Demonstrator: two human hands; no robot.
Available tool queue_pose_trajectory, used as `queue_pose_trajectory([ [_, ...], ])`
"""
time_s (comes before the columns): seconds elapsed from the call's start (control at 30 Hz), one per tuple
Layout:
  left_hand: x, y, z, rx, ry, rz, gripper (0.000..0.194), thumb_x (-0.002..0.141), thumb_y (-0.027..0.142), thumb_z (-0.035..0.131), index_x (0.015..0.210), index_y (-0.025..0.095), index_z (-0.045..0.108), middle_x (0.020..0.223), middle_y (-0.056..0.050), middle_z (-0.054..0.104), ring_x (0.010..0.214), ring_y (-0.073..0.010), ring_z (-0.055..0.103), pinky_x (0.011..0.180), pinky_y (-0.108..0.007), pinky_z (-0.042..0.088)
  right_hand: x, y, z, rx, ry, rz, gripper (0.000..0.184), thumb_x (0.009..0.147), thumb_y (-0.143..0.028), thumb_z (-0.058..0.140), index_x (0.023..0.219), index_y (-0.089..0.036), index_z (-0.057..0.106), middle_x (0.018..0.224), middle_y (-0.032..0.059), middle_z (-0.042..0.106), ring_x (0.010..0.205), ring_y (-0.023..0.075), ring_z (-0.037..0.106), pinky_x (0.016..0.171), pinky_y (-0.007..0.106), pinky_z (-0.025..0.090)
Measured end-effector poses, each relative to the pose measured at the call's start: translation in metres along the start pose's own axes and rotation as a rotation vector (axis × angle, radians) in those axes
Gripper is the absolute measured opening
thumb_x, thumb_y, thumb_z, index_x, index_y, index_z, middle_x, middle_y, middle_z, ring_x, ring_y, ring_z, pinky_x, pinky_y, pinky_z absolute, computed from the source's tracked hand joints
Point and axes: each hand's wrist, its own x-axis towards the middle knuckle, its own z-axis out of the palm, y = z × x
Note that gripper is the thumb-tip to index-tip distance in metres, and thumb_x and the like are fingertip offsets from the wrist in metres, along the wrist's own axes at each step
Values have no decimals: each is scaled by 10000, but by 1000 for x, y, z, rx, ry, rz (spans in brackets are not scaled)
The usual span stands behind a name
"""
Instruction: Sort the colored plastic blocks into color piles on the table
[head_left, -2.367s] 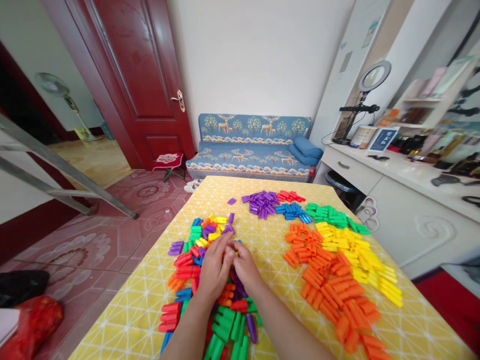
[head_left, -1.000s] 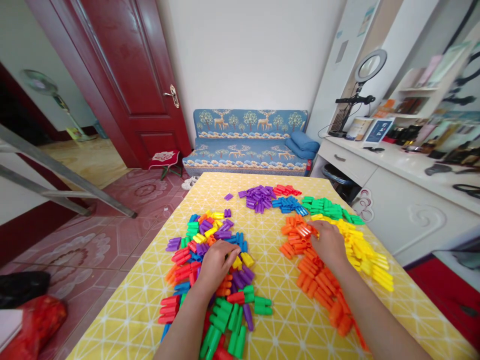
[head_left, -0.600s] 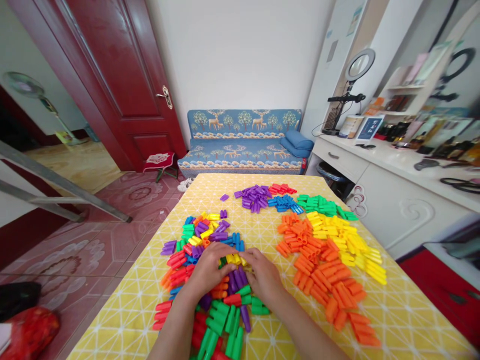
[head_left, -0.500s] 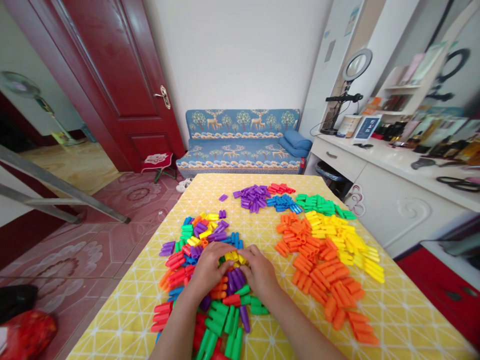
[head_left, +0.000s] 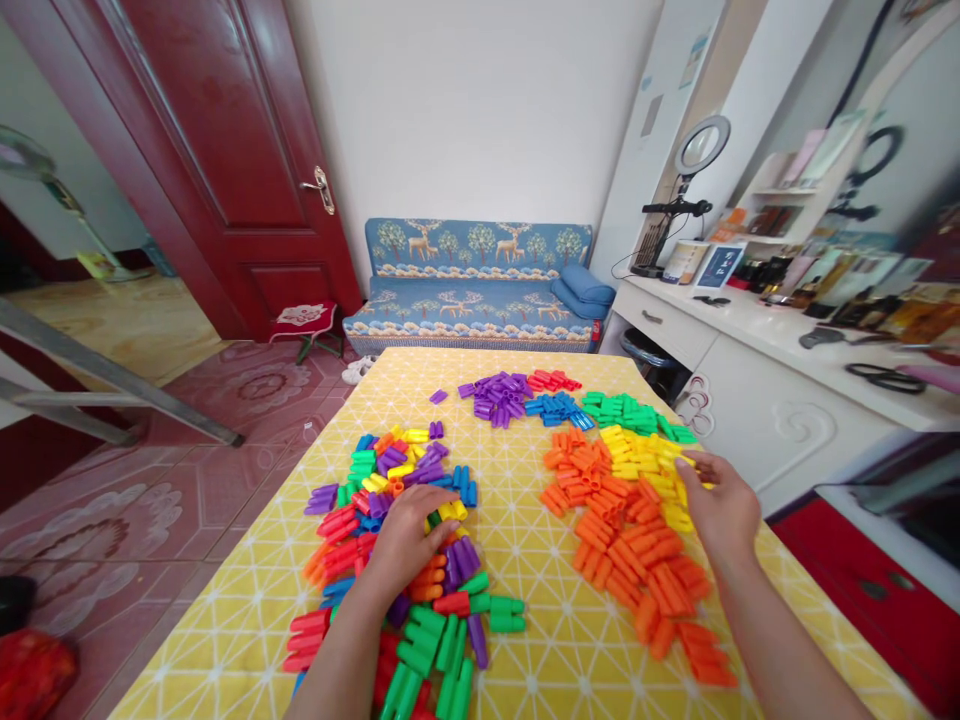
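My left hand is over the mixed heap of plastic building blocks, its thumb and fingers curled around a yellow block. A dark green piece shows beneath its fingers. Purple blocks and orange blocks lie just below that hand. My right hand is across the table at the right edge of the pile of yellow blocks. Its thumb and fingers are pinched at a yellow block, partly hidden by the fingertips.
Orange blocks spread along the right side. Green, blue, red and purple blocks lie in separate groups farther back. A yellow patterned cloth covers the table. Beyond stand a sofa and a white dresser.
My right hand has moved from the mixed heap, beside my left hand, rightward to the yellow pile. My left hand has stayed at the heap. The view has shifted slightly.
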Motion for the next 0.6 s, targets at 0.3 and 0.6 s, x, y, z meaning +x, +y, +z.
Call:
queue_pose_trajectory([
  [0.3, 0, 6, -3, -19, -12, -26, 270, 875, 352, 585, 1100, 243, 688, 1115, -78, 689, 1061, -248, 598, 950, -435, 444, -5, 44, -17, -157, -9, -248, 448, 775, -470, 454, 939, -154, 728, 941, 122, 676, 693, 220, 591, 688, 379, 463],
  [0.6, -3, 10, -6, -187, 67, -122, 343, 946, 385, 449, 1101, 190, 685, 1103, -88, 699, 1037, -230, 631, 917, -370, 482, -126, -117, 48, 404, -663, -357, 298, 822, -250, 520, 1094, -226, 638, 1136, 67, 602, 754, 146, 614, 661, 292, 527],
])
